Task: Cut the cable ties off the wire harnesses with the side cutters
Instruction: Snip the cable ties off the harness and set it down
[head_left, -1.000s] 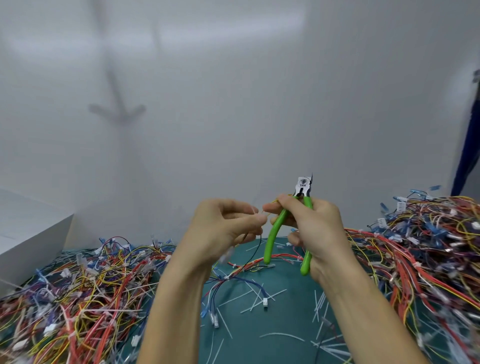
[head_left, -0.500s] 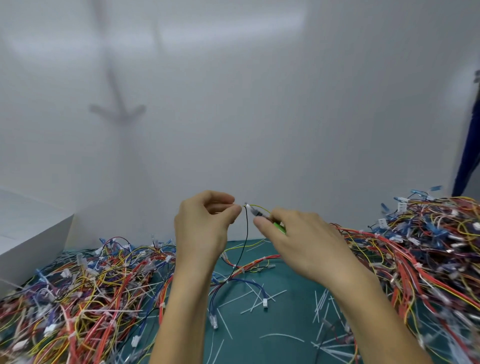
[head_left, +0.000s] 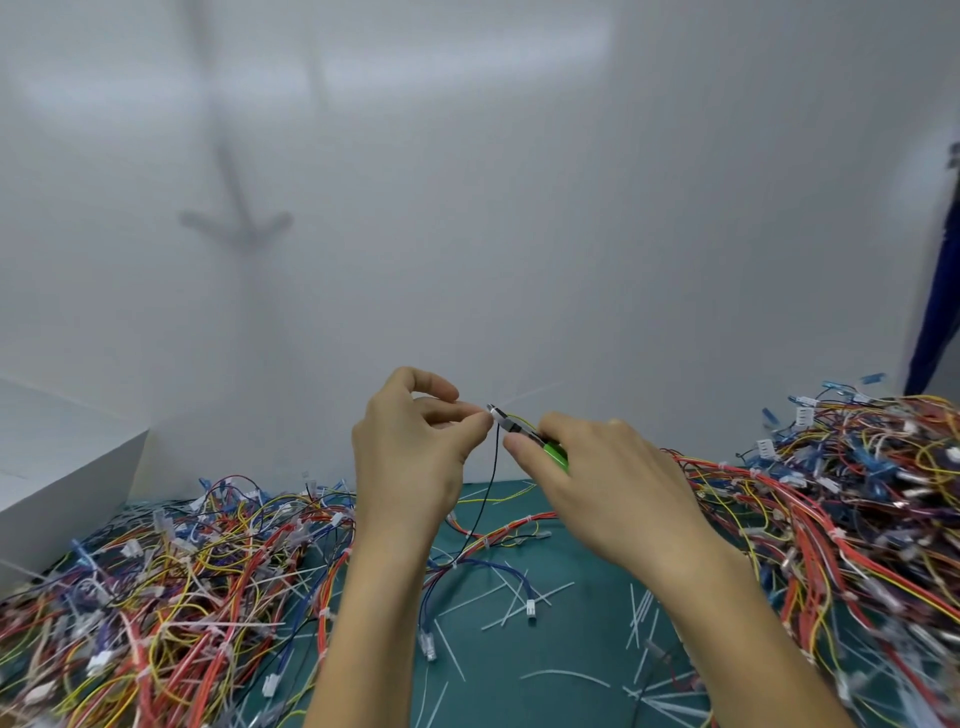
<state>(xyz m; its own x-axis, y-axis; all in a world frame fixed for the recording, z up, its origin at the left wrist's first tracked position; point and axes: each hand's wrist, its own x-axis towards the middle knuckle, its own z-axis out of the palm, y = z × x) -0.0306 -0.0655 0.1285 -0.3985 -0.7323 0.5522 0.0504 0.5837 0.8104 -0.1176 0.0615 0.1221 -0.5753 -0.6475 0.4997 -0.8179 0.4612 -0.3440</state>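
Observation:
My left hand (head_left: 410, 452) pinches the top of a thin wire harness (head_left: 485, 499) between thumb and fingers, and its black wire hangs down to the green mat. My right hand (head_left: 602, 483) grips the green-handled side cutters (head_left: 550, 449). Their jaws point left and meet the harness at a small white cable tie (head_left: 493, 410) just beside my left fingertips. Most of the handles are hidden in my right palm.
A tangled pile of harnesses (head_left: 156, 587) lies on the left of the green mat (head_left: 545, 649), and a taller pile (head_left: 841, 499) on the right. Cut white cable ties (head_left: 519, 603) are scattered between my forearms. A white box (head_left: 57, 467) stands at far left.
The cutters turned from jaws-up to jaws pointing left at the harness. My left hand rose slightly and holds the wire's top against the jaws.

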